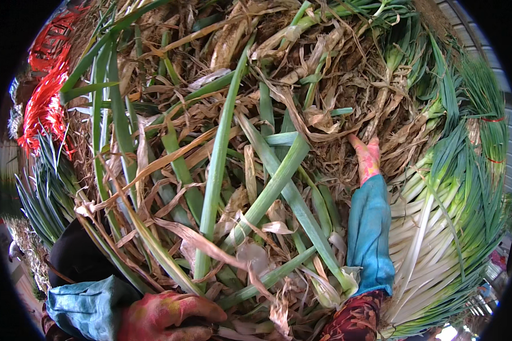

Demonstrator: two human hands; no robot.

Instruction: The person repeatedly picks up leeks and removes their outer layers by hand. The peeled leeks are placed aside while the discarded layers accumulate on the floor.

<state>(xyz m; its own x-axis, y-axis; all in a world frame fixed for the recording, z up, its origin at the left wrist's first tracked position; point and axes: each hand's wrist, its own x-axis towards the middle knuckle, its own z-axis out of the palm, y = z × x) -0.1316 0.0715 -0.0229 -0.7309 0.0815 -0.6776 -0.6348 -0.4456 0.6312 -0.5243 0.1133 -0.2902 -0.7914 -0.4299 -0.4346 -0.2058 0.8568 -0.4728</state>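
Observation:
My left hand [168, 315], in a pink and yellow stained glove with a teal sleeve cover, lies at the bottom left among dry leaves and green onion stalks; its fingers are curled, and what they hold cannot be made out. Reaching forward on the right, my right hand [367, 157], gloved alike, has its fingers at a brown withered leaf in the heap. Between the hands spreads a heap of green onion leaves [217, 170] and dry brown husks [320, 119]. Right of my right arm lies a large pile of cleaned green onions [422, 230] with white stems.
Red plastic twine [51, 102] hangs at the upper left. Below it are more green onion tops [47, 192]. Bundles of thin green onions tied with red bands [493, 119] stand at the far right. A dark rounded thing [79, 255] shows beside my left sleeve.

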